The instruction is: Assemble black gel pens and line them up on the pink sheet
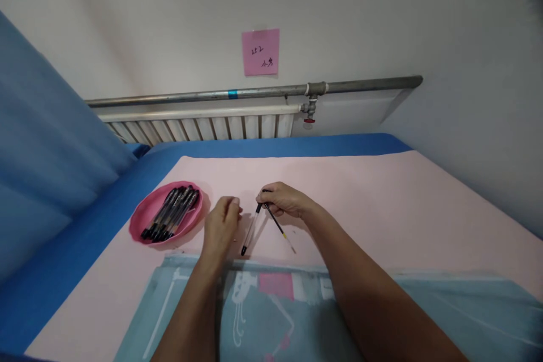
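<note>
Beyond the cloth (254,305), right of the dish (139,218) of pens (172,212), the right hand (285,201) pinches a refill (280,229) by its top, tip angled down beside the barrel (250,232), seemingly kept separate, while the left hand (221,220) rests with fingers curled together, contents unseen.

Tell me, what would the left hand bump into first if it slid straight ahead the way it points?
Probably nothing soon. The left hand points away over the bare pink sheet; the dish sits to its left, the pen to its right. Far ahead comes the radiator, though depth is unclear.
</note>
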A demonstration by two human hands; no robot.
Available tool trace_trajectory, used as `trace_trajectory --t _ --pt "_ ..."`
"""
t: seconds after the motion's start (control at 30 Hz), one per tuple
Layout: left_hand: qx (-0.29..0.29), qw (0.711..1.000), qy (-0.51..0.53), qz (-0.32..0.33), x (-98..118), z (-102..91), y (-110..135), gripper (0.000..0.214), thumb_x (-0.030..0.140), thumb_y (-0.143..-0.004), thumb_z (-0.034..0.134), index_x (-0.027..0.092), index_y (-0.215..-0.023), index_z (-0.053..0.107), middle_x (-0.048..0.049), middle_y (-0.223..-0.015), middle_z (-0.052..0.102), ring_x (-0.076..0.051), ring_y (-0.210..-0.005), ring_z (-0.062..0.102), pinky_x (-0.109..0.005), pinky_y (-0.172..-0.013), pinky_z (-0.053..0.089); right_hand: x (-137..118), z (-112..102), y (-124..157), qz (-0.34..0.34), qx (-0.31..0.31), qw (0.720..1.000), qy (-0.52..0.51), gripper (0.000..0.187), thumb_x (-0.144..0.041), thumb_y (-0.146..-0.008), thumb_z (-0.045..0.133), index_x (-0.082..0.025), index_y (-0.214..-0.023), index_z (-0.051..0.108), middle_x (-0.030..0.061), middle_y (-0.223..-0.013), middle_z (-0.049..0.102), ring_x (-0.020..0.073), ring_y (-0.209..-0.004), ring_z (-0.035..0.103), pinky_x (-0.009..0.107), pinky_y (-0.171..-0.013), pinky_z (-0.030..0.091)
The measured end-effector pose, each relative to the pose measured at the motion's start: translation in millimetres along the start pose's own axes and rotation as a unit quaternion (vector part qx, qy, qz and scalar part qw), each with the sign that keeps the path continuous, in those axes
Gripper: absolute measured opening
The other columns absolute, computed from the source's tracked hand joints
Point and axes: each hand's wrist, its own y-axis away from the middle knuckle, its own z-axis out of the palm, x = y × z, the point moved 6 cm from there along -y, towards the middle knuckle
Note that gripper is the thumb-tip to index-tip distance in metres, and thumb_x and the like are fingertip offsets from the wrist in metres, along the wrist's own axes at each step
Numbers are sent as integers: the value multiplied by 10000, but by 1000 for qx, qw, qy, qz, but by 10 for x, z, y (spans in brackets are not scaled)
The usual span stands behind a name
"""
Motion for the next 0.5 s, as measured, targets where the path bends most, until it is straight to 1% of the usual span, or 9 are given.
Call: trace_trajectory --t 0.07,0.13,0.23,0.3,0.37,0.5 --pt "63 998 -13 10 -13 -161 -41 304 429 -800 411 178 -858 574 -21 -743 628 -125 -630 580 -227 -575 432 42 -26 -20 9 24 1000 11 137 -164 -629 596 -158 -571 472 -84 -363 384 22 -308 240 154 -313 162" --pt "86 995 -42 8 -57 -263 -77 293 410 -797 412 175 -845 580 -27 -762 636 -138 -676 587 -241 -615 436 102 -30 -53 13 48 998 26 139 -161 -627 593 -159 -560 471 -82 -345 377 29 -298 255 159 -307 162" --pt "71 990 -120 1 -135 -322 -127 283 373 -778 430 159 -841 606 -55 -827 652 -172 -777 590 -271 -693 432 202 15 -111 9 65 997 39 136 -178 -633 594 -165 -563 478 -83 -332 372 37 -287 264 169 -302 161" --pt "53 983 -177 -1 -169 -328 -154 300 355 -776 426 147 -865 623 -77 -876 656 -193 -827 586 -290 -732 425 242 55 -146 -8 73 997 39 131 -188 -644 592 -167 -569 486 -81 -339 379 40 -292 278 175 -309 176" --pt "35 974 -225 -5 -188 -321 -174 321 342 -780 417 130 -884 634 -99 -900 659 -209 -847 587 -303 -749 419 255 77 -173 -33 93 994 52 133 -189 -659 581 -165 -561 494 -73 -352 393 47 -308 310 180 -325 198" --pt "0 965 -263 -15 -193 -292 -187 340 325 -784 417 115 -924 644 -122 -941 664 -217 -869 593 -300 -754 418 269 95 -225 -61 128 986 86 152 -177 -660 584 -156 -530 510 -52 -389 439 55 -346 365 185 -359 222"
